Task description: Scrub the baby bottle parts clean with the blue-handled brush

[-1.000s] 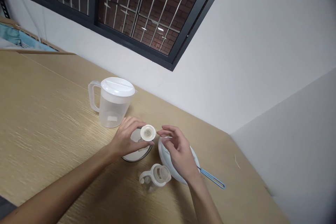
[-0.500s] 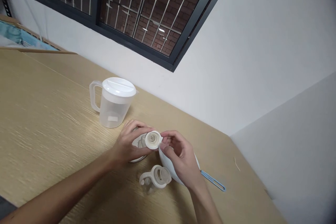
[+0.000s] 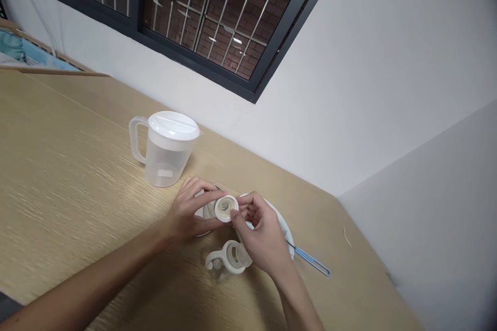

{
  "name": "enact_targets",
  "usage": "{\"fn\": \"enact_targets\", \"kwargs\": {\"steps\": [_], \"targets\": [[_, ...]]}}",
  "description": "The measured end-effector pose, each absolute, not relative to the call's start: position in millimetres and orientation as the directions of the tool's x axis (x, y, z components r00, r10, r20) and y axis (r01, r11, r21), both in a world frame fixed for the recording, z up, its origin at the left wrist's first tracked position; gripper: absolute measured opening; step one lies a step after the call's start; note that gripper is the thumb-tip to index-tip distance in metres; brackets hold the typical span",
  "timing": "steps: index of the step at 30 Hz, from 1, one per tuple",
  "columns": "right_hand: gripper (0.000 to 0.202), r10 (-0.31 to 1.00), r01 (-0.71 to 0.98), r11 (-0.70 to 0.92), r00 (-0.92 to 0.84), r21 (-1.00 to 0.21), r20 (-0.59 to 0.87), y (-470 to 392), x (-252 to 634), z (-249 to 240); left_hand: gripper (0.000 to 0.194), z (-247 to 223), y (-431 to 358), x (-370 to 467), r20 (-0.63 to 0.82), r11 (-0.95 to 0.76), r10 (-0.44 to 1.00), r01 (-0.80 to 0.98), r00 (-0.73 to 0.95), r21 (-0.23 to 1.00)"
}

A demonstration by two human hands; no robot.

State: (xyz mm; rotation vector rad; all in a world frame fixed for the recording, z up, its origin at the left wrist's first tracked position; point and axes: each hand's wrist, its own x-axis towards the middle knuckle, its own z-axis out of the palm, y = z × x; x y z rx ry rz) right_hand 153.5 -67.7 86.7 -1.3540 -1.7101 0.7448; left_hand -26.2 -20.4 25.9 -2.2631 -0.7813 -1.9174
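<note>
With the left hand (image 3: 190, 212), is pinching a white-rimmed round piece (image 3: 226, 209) from its nine-o'clock side, with thumb below and fingers above. With the right hand (image 3: 262, 232), curled, is reaching the three-o'clock edge of the same piece by thumb and finger; cannot tell whether pinching or only touching. Holds this piece between both hands, above the desk (image 3: 93, 160). Behind the left hand, can see partly a flat round thing (image 3: 200, 211) with thin metal rim. Near the hands, at six o'clock, can see a clear container (image 3: 230, 259) with white ring and handle. At about three o'clock, behind the right hand, can see a white bowl (image 3: 282, 223), and at four, a blue wire handle (image 3: 312, 261) reaching out past its rim. At ten o'clock, can find a lidded translucent pitcher (image 3: 166, 158), standing upright; at twelve, farther, a barred window (image 3: 205, 15).
</note>
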Motion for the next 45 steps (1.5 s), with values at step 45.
{"fn": "enact_targets", "kwargs": {"steps": [45], "targets": [[0.055,0.874,0.091,0.154,-0.476,-0.984,0.093,-67.2,168.3,93.2,0.063,25.8,-35.6,-19.6,0.865,-0.861,0.499,0.143,0.052,0.488]]}}
